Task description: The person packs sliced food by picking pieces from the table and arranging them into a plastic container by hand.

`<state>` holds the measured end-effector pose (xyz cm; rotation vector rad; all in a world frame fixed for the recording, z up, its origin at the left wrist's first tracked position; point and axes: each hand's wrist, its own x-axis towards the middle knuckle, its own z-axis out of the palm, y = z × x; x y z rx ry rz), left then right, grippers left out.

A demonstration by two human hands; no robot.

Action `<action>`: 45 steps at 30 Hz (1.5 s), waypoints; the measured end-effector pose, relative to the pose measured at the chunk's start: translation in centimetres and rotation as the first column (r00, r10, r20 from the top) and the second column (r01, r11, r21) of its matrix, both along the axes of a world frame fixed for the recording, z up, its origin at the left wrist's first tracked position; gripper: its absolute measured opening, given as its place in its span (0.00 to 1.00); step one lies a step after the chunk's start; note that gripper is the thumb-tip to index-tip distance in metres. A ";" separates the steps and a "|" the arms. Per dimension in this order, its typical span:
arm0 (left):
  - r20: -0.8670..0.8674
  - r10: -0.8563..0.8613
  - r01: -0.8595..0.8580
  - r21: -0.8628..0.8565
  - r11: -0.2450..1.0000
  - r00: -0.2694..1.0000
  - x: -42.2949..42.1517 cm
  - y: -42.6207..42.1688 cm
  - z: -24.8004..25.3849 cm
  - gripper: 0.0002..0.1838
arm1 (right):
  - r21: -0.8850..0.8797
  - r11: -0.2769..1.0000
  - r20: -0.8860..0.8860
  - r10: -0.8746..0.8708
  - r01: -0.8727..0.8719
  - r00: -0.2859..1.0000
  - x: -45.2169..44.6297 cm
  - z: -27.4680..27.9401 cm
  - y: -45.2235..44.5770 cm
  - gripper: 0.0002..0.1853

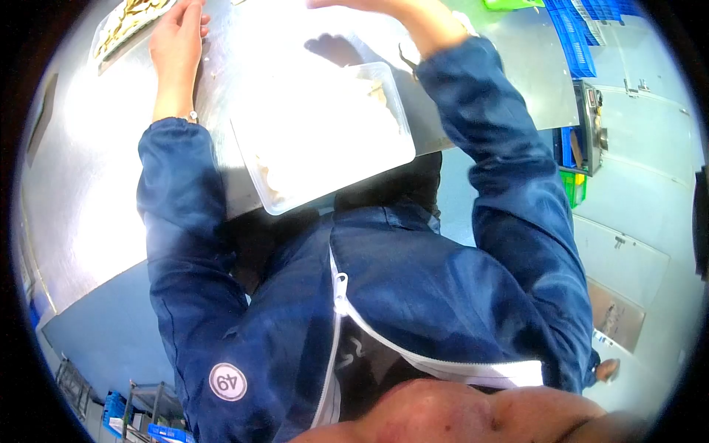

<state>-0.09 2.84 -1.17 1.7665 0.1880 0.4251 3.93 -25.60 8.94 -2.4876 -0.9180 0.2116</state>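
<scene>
My left hand [179, 31] is at the top left with its fingers curled together; whatever they hold, if anything, does not show. Close beside it is a clear tray [99, 49] filled with pale yellow slices [133, 21]. My right hand [358, 4] reaches in along the top edge. It is mostly cut off and washed out by glare, so its fingers cannot be read. Between my forearms a clear plastic tub [399, 111] sits at the near table edge, its pale contents bleached by strong light.
A metal table [81, 221] extends left and right. A thin dark tool [408, 60] lies by my right sleeve. Blue crates [572, 37] and a bright green item [509, 4] stand at the upper right. Another person's hand [607, 369] shows at lower right.
</scene>
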 end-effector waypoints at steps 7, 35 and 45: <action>0.010 -0.013 0.013 0.009 1.000 1.000 -0.2 -0.6 0.4 0.15 | 0.095 0.981 -0.002 0.168 -0.167 0.986 -16.3 3.2 -7.7 0.05; 0.047 0.064 -0.066 0.056 0.996 0.997 -1.4 -1.5 2.0 0.14 | 0.028 0.979 0.367 0.179 -0.203 0.913 -6.0 2.9 -0.1 0.09; 0.022 0.080 -0.083 0.141 0.987 0.997 -1.6 -1.6 2.3 0.14 | -0.234 0.947 0.096 0.249 -0.222 0.964 7.0 -3.2 11.0 0.18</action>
